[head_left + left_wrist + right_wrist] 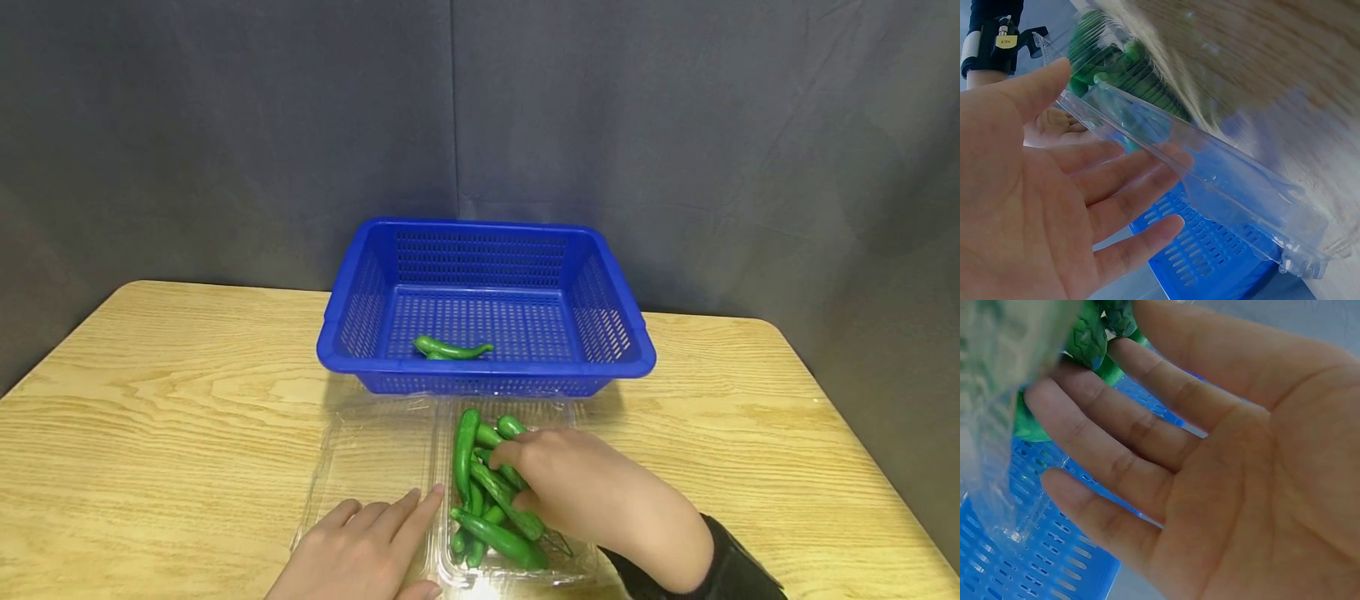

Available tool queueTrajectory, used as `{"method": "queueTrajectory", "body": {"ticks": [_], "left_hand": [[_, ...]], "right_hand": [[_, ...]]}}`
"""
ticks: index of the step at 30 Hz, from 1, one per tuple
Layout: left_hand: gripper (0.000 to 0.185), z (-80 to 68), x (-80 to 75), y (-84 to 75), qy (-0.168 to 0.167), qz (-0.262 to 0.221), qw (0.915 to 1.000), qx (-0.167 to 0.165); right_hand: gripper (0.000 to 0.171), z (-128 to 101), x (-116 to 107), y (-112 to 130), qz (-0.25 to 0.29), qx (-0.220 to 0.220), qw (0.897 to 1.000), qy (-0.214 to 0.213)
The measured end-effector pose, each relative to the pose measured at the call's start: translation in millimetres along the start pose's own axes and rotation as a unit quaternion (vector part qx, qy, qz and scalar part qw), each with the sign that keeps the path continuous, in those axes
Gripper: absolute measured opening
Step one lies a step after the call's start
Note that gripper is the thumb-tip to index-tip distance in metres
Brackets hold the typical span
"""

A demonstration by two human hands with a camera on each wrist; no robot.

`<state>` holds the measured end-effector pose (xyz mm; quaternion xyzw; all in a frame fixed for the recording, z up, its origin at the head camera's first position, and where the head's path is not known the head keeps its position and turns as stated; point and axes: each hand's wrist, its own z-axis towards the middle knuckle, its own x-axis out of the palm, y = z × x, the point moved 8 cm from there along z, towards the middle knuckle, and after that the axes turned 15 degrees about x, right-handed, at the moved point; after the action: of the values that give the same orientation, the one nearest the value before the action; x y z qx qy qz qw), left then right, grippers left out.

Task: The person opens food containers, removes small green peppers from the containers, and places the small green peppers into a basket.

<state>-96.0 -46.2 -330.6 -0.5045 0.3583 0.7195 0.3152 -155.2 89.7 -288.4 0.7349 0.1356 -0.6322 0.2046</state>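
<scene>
A clear plastic clamshell box (444, 575) lies unfolded on the table, several smooth or wrinkled green peppers (465, 457) heaped in its right half. My right hand (573, 479) reaches in from the right. Its thumb and index finger lie either side of a wrinkled pepper (1088, 340), fingertips touching the pile; the fingers look nearly straight in the right wrist view. Flat over the left half, the lid (375, 454), rests my left hand (360, 554), fingers straight and spread, index fingertip at the hinge. The left wrist view shows its palm (1029, 206) holding nothing.
Behind the clamshell stands a blue perforated basket (487, 367), with a curved green pepper (453, 350) and part of another inside near its front wall. The wooden table (172, 400) extends to both sides. A grey curtain (225, 150) hangs behind.
</scene>
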Motion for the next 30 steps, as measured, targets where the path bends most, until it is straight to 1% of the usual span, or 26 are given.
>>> {"method": "queueTrajectory", "body": {"ticks": [6,9,13,17,21,26,30], "left_hand": [[0.072,0.3,1.4,1.0,0.008,-0.005,0.9999,-0.002],[0.072,0.0,2.8,1.4,0.015,-0.011,0.9998,-0.006],[0.073,0.0,3.9,1.3,0.022,-0.017,0.9996,-0.008],[0.074,0.2,3.9,1.3,0.024,-0.02,0.9995,-0.01],[0.074,0.1,3.1,1.3,0.016,-0.014,0.9997,-0.01],[0.073,0.1,1.8,0.8,0.006,-0.004,1.0,-0.005],[0.073,0.5,0.2,-0.2,-0.004,0.004,1.0,-0.001]], "right_hand": [[0.029,1,-2,0,0.001,-0.004,1.0,-0.008],[0.032,0,0,1,0.001,0.001,1.0,0.001],[0.041,-2,4,3,0.001,0.01,1.0,0.02],[0.045,-3,7,4,0.0,0.012,1.0,0.025],[0.044,-2,8,4,0.008,0.016,0.999,0.031],[0.037,-2,8,4,0.026,0.019,0.999,0.03],[0.036,-2,7,2,0.035,0.029,0.999,0.022]]}}
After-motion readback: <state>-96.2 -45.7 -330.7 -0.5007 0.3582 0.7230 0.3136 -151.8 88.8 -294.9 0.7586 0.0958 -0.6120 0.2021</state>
